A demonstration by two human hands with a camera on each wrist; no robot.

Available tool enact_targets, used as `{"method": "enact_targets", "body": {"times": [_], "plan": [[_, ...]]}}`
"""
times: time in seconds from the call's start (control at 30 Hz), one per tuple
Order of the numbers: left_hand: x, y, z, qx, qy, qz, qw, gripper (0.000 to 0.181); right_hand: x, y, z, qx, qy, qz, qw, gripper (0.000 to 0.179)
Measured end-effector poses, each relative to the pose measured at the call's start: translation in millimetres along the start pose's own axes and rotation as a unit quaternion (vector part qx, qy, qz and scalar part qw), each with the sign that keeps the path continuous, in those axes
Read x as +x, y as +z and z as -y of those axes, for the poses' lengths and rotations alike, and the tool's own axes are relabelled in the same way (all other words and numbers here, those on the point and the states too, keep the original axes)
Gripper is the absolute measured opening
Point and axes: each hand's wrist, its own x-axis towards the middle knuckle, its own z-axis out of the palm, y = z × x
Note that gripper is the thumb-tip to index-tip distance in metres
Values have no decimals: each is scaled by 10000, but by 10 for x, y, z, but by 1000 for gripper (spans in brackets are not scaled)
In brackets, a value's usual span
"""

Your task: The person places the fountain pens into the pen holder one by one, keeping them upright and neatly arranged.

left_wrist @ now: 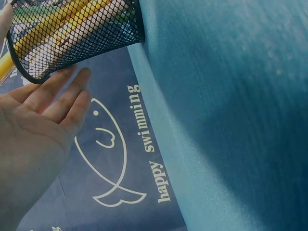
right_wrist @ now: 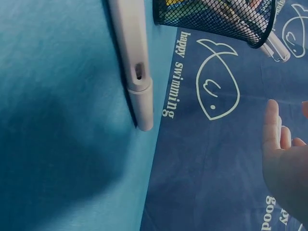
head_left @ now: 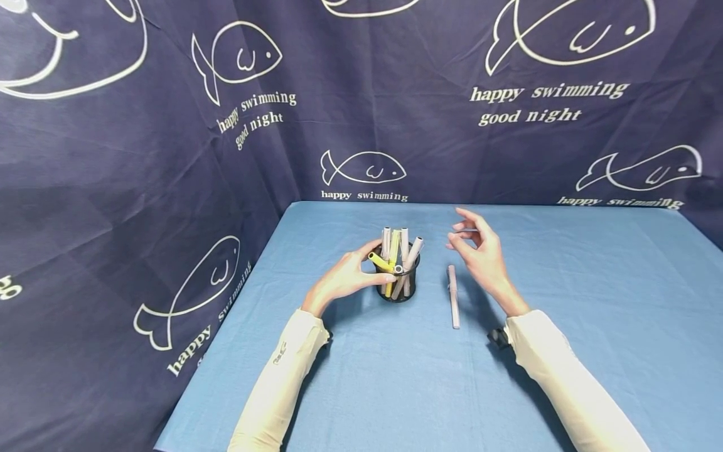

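Several white and yellow pens stand in a black mesh pen holder, upright on the table. My left hand grips this holder, thumb on the near side and fingers behind it. One yellow pen leans out over the rim towards that hand. In the left wrist view, fingertips meet the mesh wall. A capped pale pink pen lies on the cloth, right of the holder. Above and beyond it, my right hand hovers with loosely bent fingers, holding nothing.
A blue cloth covers the table. Dark blue curtains with white fish drawings and lettering hang behind it and along the left side. A black strap shows at the right wrist.
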Motion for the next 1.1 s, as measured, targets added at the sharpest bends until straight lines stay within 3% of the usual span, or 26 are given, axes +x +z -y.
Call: {"method": "enact_targets", "body": {"times": [0.47, 1.1], "plan": [[-2, 7, -10, 16, 50, -49, 10000, 94, -61, -112, -55, 23, 181, -151, 9997, 47], [-13, 4, -24, 41, -41, -39, 10000, 96, -143, -254, -106, -136, 654, -9, 9978, 48]]}}
